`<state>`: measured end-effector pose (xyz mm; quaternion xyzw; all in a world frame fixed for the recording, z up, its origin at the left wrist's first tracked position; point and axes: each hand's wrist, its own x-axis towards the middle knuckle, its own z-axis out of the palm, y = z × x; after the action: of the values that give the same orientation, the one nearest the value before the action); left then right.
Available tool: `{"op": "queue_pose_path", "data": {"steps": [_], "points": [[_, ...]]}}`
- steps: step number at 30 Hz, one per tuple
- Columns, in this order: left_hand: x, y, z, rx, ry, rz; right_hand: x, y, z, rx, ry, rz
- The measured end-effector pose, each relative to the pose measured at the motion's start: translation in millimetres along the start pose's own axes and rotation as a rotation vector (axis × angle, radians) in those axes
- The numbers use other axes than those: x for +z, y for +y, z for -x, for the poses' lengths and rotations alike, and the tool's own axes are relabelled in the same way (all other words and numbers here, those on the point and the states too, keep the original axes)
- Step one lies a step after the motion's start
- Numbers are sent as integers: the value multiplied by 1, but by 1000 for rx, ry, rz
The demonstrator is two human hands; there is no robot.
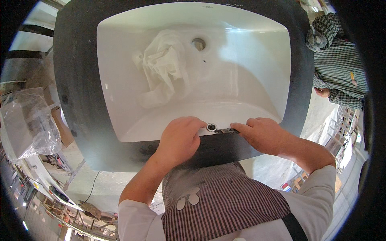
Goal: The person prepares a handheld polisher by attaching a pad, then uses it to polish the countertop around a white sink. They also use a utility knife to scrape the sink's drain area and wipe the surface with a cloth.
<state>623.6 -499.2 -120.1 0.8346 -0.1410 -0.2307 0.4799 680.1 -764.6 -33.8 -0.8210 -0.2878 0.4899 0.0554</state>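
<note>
A white ceramic washbasin (241, 78) lies on a dark padded board (75, 120) before me. At the basin's near edge is a small round metal-rimmed fitting (211, 127) with a dark centre. The fingertips of my left hand (182, 138) touch its left side. My right hand (262, 132) is shut on the end of a dark, narrow tool (227, 130), whose other end reaches the fitting; its exact kind is unclear. Crumpled whitish sheet material (164, 63) lies inside the basin, left of the round drain hole (198, 44).
A person in a checked garment (339, 66) is at the right, with a gloved hand (316, 39) by the board's edge. Clear plastic wrapping (33, 129) is at the left. A black cable (94, 186) hangs at the lower left.
</note>
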Motion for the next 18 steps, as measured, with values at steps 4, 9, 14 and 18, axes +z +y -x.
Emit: {"op": "queue_pose_path", "data": {"steps": [4,9,14,18], "points": [[1,-2,0,49,-11,-13,1,-1,-3,48,-22,-91],[0,-2,1,23,-60,-40,3,5,-7,32,-17,-154],[0,-1,1,0,-71,-36,-1,2,-4,41,-29,-110],[0,-2,1,21,-54,-10,-2,-11,5,65,-43,-72]]}}
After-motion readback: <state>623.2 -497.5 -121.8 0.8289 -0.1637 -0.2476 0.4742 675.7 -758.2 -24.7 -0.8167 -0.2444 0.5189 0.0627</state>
